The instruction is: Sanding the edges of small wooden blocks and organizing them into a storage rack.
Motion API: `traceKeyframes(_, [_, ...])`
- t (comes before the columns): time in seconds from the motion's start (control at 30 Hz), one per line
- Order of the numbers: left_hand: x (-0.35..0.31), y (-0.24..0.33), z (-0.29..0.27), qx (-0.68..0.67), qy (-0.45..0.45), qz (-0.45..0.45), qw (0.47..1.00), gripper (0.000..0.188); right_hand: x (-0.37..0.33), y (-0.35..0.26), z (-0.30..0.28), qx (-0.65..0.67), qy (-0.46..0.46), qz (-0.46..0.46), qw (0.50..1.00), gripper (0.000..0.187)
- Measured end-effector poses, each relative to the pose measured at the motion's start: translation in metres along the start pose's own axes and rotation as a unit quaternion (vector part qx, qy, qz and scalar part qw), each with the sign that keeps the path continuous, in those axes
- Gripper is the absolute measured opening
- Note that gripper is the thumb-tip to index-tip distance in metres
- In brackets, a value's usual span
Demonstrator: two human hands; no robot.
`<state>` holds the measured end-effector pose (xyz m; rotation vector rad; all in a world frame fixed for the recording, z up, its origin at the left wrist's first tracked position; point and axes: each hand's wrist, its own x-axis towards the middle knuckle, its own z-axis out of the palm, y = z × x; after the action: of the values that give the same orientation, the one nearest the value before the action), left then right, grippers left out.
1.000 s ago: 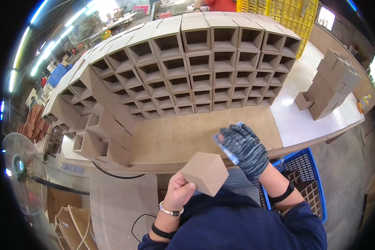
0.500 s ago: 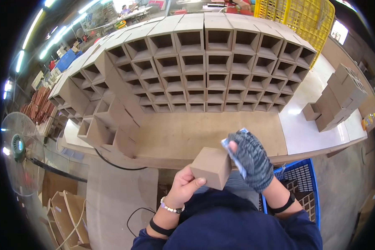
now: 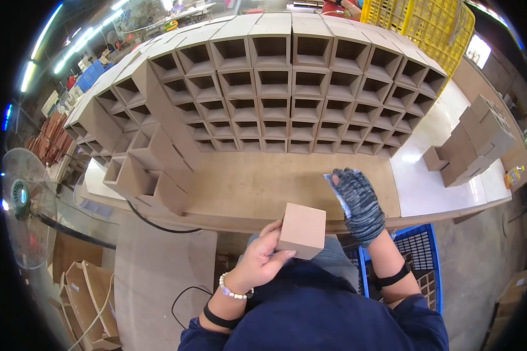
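Observation:
A plain brown box [image 3: 303, 227], cube-shaped, sits in my left hand [image 3: 266, 255], thumb at the near side and fingers round its left edge. My left wrist wears a beaded bracelet. To the right of the box and apart from it, my right hand [image 3: 358, 207] wears a grey knitted fingerless glove. Its fingers are closed on a thin white-and-blue pad [image 3: 338, 196], which may be a folded cloth or sandpaper; the exact kind does not show. Beyond both hands stands a stacked wall of like boxes [image 3: 273, 102], their open sides facing me.
More boxes [image 3: 158, 175] are stacked at the table's left, and a smaller stack [image 3: 471, 143] stands on the white surface at right. A blue crate [image 3: 418, 257] is below the table edge. A fan [image 3: 20, 199] stands far left, a yellow crate [image 3: 418, 26] behind.
My right hand has drawn away from the box, rightward and slightly up, still holding the pad. The box in my left hand has been turned a little, and the view has shifted slightly.

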<state>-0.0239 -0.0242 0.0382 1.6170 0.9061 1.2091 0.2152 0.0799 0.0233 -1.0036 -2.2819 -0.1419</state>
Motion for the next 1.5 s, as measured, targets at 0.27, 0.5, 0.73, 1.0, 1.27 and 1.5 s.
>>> traceKeyframes(0.27, [0.014, -0.001, -0.002, 0.265, -0.064, 0.124, 0.954, 0.022, 0.021, -0.069, -0.056, 0.103, -0.063, -0.181, 0.976, 0.038])
traceKeyframes(0.5, [0.016, 0.012, 0.001, 0.302, -0.168, 0.112, 0.932, 0.017, 0.026, -0.006, -0.007, -0.035, -0.146, -0.116, 0.982, 0.04])
traceKeyframes(0.73, [0.039, 0.007, -0.005, 0.473, -0.147, 0.142, 0.857, 0.022, 0.021, 0.003, -0.043, 0.068, -0.076, 0.007, 0.995, 0.046])
traceKeyframes(1.0, [0.061, -0.029, 0.004, 0.309, 0.084, 0.187, 0.929, 0.023, 0.002, -0.024, -0.055, 0.202, -0.163, 0.007, 0.966, 0.047])
traceKeyframes(1.27, [0.026, -0.091, -0.042, 0.106, 0.318, 0.002, 0.942, 0.012, 0.01, -0.075, 0.002, 0.186, -0.293, 0.043, 0.937, 0.042])
traceKeyframes(1.5, [0.021, -0.127, -0.054, 0.12, 0.291, -0.015, 0.949, 0.017, 0.003, -0.035, 0.007, 0.193, -0.191, 0.052, 0.961, 0.042])
